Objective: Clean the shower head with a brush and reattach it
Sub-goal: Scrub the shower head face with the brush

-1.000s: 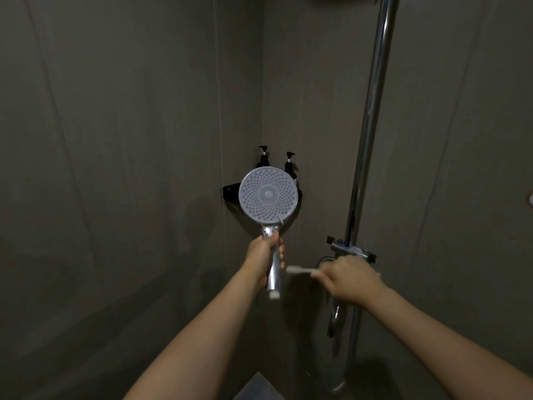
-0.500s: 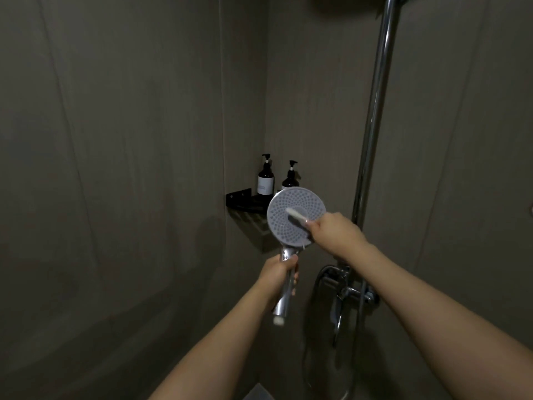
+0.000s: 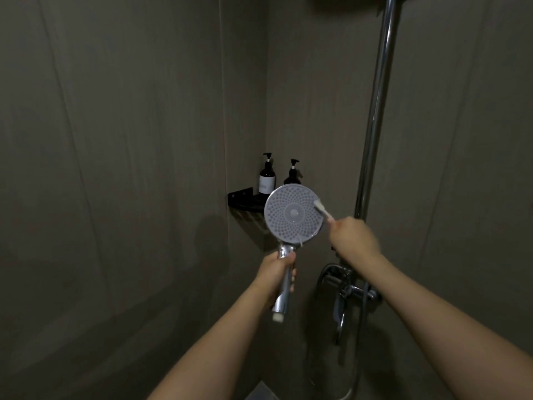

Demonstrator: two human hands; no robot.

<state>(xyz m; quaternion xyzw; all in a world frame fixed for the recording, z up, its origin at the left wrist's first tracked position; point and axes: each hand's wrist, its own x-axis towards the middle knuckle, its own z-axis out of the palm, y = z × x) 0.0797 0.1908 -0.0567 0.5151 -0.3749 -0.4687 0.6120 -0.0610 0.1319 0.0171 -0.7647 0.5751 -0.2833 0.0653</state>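
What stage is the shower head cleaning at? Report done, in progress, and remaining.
Done: the shower head is off its mount, with nothing attached at the handle's end. In progress: the left hand grips its handle while the right hand holds the brush against the nozzle face. Remaining: finishing scrubbing and reattaching.

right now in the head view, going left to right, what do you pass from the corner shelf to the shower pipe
corner shelf → taller pump bottle → shower head held by the left hand → brush → right hand → shower pipe
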